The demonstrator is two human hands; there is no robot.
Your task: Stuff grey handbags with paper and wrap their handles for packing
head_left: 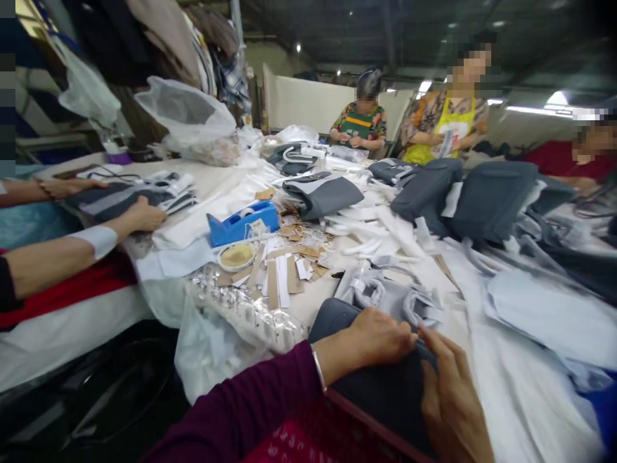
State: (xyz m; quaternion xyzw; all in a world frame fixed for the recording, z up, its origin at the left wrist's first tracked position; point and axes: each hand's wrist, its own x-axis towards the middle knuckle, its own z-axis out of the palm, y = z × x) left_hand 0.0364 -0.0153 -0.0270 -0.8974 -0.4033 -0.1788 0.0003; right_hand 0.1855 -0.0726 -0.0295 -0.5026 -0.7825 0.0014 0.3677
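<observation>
A dark blue-grey bag (373, 402) lies on its back at the front edge of the table, close to my body. Loops of grey strap (369, 289) wrapped in pale film sit at its far end. My left hand (378, 337) rests across the bag, its fingers curled closed on the fabric near the right edge. Against that same edge, my right hand (450, 379) holds the bag between thumb and fingers, the fingertips almost touching my left hand. What lies under the fingertips is hidden.
A blue tape dispenser (243, 222), a round tape roll (236, 256) and cardboard strips (284, 280) lie ahead. More grey bags (494, 196) stand at right. At left, a co-worker's hands (144, 215) hold folded dark fabric. Other people work across the table.
</observation>
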